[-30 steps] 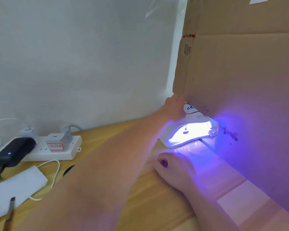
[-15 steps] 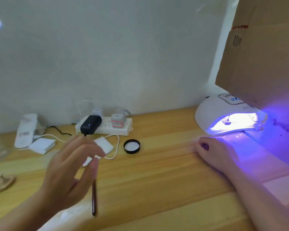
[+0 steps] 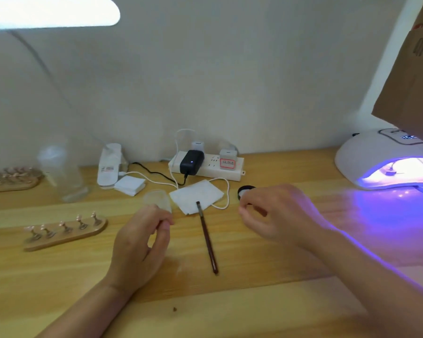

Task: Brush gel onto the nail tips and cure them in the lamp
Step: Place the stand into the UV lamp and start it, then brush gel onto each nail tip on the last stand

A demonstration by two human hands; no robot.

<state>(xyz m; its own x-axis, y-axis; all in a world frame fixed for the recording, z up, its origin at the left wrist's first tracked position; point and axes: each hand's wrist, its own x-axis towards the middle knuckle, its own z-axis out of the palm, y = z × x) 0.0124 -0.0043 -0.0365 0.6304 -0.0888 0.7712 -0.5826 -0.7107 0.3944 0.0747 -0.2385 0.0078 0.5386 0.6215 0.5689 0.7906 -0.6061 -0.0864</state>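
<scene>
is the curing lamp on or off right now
On. The curing lamp glows bright violet-white inside its opening and throws purple light across the table in front of it.

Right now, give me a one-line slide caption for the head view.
Brush lies on the table between both hands, its tip on a wipe; the curing lamp glows violet at right.

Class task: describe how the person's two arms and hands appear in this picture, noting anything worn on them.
Both forearms are bare, with no sleeves in view. The left hand and right hand wear no gloves, and no rings, watch or bracelets show. The nails are too blurred to judge. Violet light from the curing lamp edges the right forearm.
</scene>
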